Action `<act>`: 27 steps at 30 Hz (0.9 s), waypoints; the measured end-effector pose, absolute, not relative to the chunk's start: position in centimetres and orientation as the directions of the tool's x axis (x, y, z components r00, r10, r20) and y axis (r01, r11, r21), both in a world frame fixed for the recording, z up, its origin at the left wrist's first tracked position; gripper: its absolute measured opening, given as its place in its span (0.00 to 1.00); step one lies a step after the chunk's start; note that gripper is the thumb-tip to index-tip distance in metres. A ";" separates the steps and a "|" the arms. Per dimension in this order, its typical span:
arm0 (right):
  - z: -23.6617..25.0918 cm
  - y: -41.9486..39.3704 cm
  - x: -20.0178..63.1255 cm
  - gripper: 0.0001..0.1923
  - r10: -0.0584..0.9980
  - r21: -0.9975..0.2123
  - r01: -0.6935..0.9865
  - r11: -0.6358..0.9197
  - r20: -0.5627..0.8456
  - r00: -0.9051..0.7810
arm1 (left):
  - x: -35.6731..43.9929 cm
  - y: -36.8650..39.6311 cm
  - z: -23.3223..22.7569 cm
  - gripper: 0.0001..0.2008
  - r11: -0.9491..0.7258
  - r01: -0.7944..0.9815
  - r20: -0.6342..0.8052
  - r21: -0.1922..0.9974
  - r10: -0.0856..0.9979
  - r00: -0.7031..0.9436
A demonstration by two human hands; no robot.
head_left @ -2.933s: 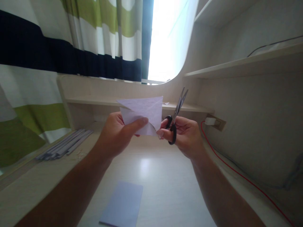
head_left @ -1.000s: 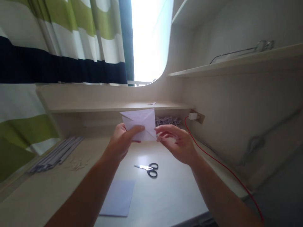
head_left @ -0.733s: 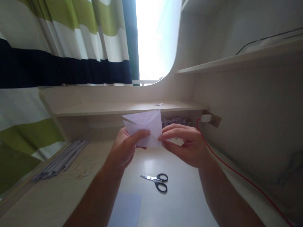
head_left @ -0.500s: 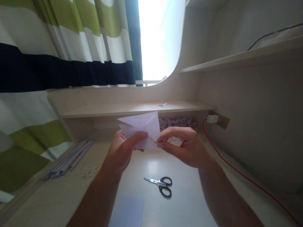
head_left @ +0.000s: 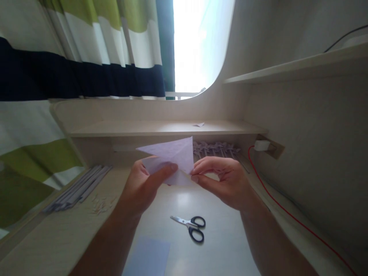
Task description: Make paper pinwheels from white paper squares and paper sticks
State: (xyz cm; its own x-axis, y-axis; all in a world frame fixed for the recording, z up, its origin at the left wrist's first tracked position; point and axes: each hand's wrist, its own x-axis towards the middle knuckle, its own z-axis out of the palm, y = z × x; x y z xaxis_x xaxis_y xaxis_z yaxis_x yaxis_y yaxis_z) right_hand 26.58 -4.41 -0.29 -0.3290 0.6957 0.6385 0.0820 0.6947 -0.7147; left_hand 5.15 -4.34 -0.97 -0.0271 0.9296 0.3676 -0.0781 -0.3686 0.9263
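Between my hands, above the desk, is a pale lilac sheet of paper [head_left: 179, 153] with cut slits and creases. My left hand [head_left: 151, 182] grips it from the left, thumb lying on top and the other fingers beneath. At the paper's lower right corner, my right hand [head_left: 222, 178] pinches the edge between thumb and fingertips. Black-handled scissors [head_left: 189, 226] lie on the desk below the hands, their blades pointing left. Nearer to me rests another pale sheet [head_left: 149, 256], flat on the desk and partly cut off by the frame.
Rolled paper sticks [head_left: 79, 188] lie at the left edge beside small scattered pieces [head_left: 102, 204]. Several paper pinwheels [head_left: 217, 147] sit under the back shelf [head_left: 161, 128], which bears a paper scrap [head_left: 199, 125]. A red cable [head_left: 283, 205] runs from a white plug [head_left: 261, 145] along the right.
The upper left flap of the paper has spread farther left, widening the slit. My left hand has shifted slightly left. The camera view has moved a little.
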 end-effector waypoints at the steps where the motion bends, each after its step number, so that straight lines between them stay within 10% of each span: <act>1: -0.3 -4.4 26.6 0.03 0.701 -0.718 0.086 0.690 0.635 -0.324 | 5.2 -4.4 -1.0 0.13 -0.366 -0.081 0.366 0.927 0.930 -0.022; 27: -1.2 -4.1 25.8 0.03 0.766 -0.768 0.113 0.630 0.589 -0.258 | 5.6 -4.6 -1.0 0.13 -0.355 -0.079 0.352 0.932 0.935 -0.046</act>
